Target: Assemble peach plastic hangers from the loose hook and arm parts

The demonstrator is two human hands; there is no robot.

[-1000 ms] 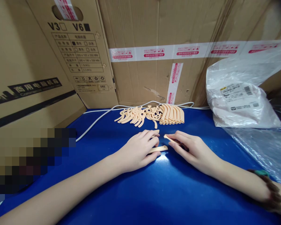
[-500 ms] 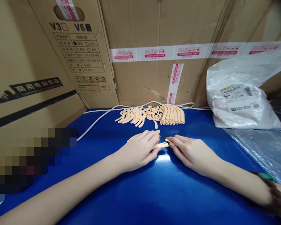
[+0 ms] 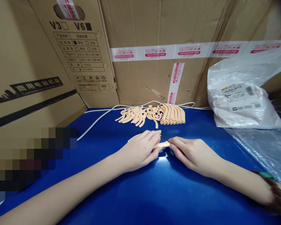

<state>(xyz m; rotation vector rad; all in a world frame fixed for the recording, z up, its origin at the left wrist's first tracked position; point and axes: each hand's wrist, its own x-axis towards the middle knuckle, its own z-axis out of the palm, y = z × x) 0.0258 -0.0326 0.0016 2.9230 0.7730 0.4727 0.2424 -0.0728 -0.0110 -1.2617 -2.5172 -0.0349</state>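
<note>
My left hand [image 3: 142,148] is closed around a curved beige piece [image 3: 162,144], whose near end sticks out past my fingers to the right. More beige shows behind the hand, with a notched tip above the fingers. My right hand [image 3: 192,153] is closed in a pinch at that projecting end. A small beige part [image 3: 166,142] lies against the end, at my right fingertips; most of it is hidden. Behind my hands lie a pile of curved beige strips [image 3: 133,115], some small ring-like beige pieces [image 3: 155,112] and a neat row of bent beige pieces [image 3: 173,114].
A white cable [image 3: 97,121] runs across the back of the blue table [image 3: 154,193]. Cardboard boxes [image 3: 135,28] wall off the back and left. At right stands a white plastic bag [image 3: 245,97] with a label, with clear plastic film [image 3: 262,147] before it.
The small beige part in my right fingers has moved onto the end of the piece in my left hand. Before, there was a slight gap between them. My left hand has barely moved.
</note>
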